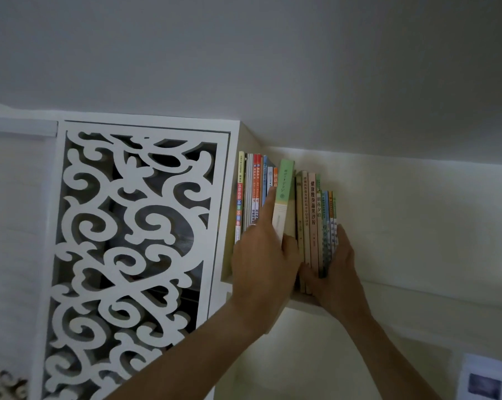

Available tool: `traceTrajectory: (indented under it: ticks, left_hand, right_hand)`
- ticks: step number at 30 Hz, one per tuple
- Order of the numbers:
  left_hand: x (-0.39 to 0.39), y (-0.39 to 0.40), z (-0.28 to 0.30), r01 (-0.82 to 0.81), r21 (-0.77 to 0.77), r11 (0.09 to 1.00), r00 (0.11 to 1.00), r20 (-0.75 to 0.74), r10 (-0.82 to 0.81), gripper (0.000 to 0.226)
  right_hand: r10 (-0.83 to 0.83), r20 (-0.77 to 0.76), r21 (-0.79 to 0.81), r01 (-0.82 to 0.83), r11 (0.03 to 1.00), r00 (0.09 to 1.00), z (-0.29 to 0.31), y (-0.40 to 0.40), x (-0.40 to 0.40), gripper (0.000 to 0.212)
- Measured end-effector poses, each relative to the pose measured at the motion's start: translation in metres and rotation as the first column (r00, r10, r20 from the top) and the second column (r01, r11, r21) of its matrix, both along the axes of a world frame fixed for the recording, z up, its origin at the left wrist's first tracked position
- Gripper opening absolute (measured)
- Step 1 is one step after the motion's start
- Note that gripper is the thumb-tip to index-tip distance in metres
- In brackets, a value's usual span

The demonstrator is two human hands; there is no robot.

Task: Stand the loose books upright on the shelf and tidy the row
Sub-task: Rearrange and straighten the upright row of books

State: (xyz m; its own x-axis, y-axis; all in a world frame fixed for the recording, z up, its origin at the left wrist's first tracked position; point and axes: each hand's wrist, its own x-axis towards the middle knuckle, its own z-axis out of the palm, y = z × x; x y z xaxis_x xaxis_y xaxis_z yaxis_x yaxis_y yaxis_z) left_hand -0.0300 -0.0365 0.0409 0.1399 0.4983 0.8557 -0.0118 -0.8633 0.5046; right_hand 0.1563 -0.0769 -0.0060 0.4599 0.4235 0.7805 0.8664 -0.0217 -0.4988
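Observation:
A row of books stands upright on a high pale shelf (304, 301). My left hand (262, 261) grips a green-spined book (284, 194) in the middle of the row, index finger stretched up its left side and thumb on its right. The book sticks out in front of its neighbours. A left group of books (251, 192) with red, blue and yellow spines stands against the cabinet side. My right hand (337, 272) is clamped on the lower part of the right group of books (316, 215), thumb on its left and fingers against the outermost thin spine.
A white cabinet door with carved scroll fretwork (134, 249) fills the left. The shelf continues to the right along a cream wall (417, 220). White ceiling lies above. A small paper with a dark picture (485, 379) hangs at the lower right.

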Motion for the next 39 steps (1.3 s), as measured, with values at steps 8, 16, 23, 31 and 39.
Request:
traceTrajectory:
  ticks: [8,16,23,31,39]
  left_hand:
    - [-0.052,0.014,0.005,-0.092,-0.056,0.994,0.996,0.000,0.093,0.065]
    - [-0.071,0.025,0.002,-0.082,-0.049,0.995,0.996,-0.023,0.081,0.061]
    - [-0.067,0.018,0.006,-0.028,-0.030,0.999,1.000,0.008,0.028,0.058]
    - [-0.045,0.015,0.022,-0.028,0.036,0.999,0.999,0.018,0.027,0.062]
    - [0.020,0.027,0.014,-0.011,-0.036,0.999,1.000,0.011,0.011,0.057]
  right_hand:
    - [-0.283,-0.092,0.063,0.289,0.955,0.955,0.000,0.039,-0.048,0.125]
    - [-0.357,-0.224,0.048,0.376,0.925,0.907,0.017,0.050,-0.053,0.153]
    - [-0.402,-0.090,0.102,0.410,0.906,0.911,0.023,0.045,-0.054,0.134]
    - [-0.436,-0.124,0.184,0.453,0.873,0.891,0.025,0.037,-0.047,0.132]
    - [-0.459,-0.115,0.160,0.473,0.867,0.881,0.019,0.029,-0.035,0.129]
